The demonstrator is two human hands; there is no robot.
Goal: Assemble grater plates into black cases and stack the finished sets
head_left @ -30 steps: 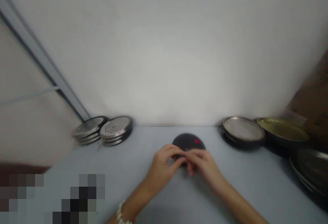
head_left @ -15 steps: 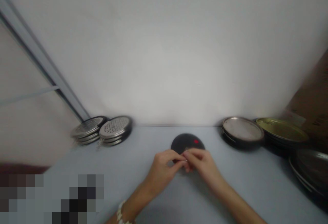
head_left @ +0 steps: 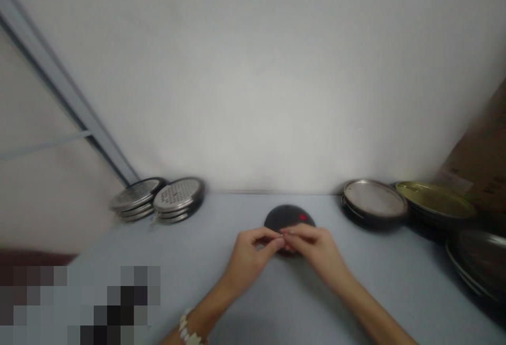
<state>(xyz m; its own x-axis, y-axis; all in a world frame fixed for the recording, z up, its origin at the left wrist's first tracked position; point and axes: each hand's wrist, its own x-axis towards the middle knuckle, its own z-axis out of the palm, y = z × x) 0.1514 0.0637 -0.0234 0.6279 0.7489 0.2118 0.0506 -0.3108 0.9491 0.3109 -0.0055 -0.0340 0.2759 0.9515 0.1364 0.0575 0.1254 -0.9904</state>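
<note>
My left hand (head_left: 253, 255) and my right hand (head_left: 314, 247) meet at the fingertips over the near edge of a round black disc (head_left: 285, 215) with a red mark on it. The fingers of both hands are pinched together. Something small and pale shows between them, too small and blurred to name. My fingers hide the near part of the disc. A white bracelet (head_left: 187, 329) circles my left wrist.
Two stacks of round metal discs with punched holes (head_left: 179, 196) stand at the back left of the grey table (head_left: 261, 303). At the right are a silvery round plate (head_left: 373, 200), a yellowish one (head_left: 435, 201) and a dark one (head_left: 484, 266). Behind them is a cardboard box (head_left: 482, 150).
Both hands have shifted very slightly, with the fingertips still together over the black disc. The stacks and plates stay where they were.
</note>
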